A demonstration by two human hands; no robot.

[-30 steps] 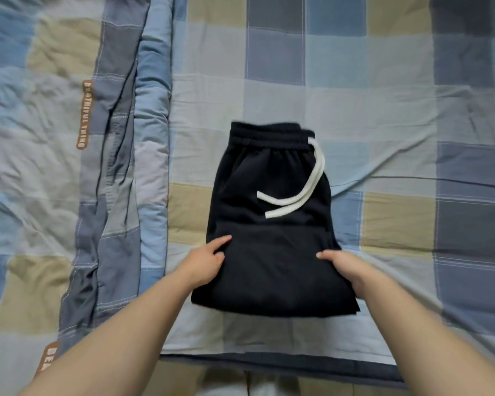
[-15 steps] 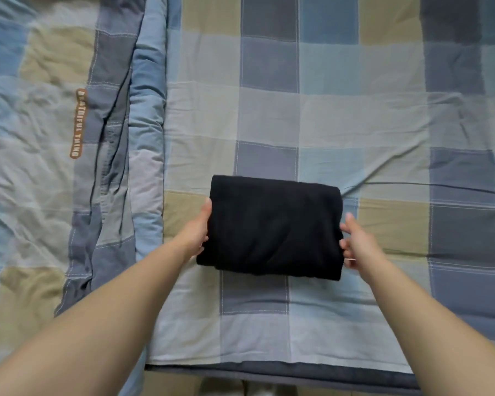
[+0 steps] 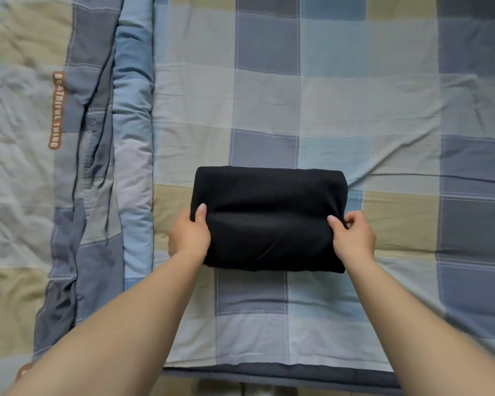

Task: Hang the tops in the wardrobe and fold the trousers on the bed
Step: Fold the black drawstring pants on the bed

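Now the folded black trousers (image 3: 269, 218) lie on the checked bed sheet (image 3: 355, 110), left hand (image 3: 188, 234) and right hand (image 3: 352, 238) each gripping an end, probably to keep the bundle tight

Rumpled quilt (image 3: 69, 167) in blue, grey and beige checks along the left, thick rolled edge running top to bottom; brown strip label (image 3: 57, 110) with pale lettering sewn on it; strip of floor (image 3: 212, 390) at the bottom, dim and blurred
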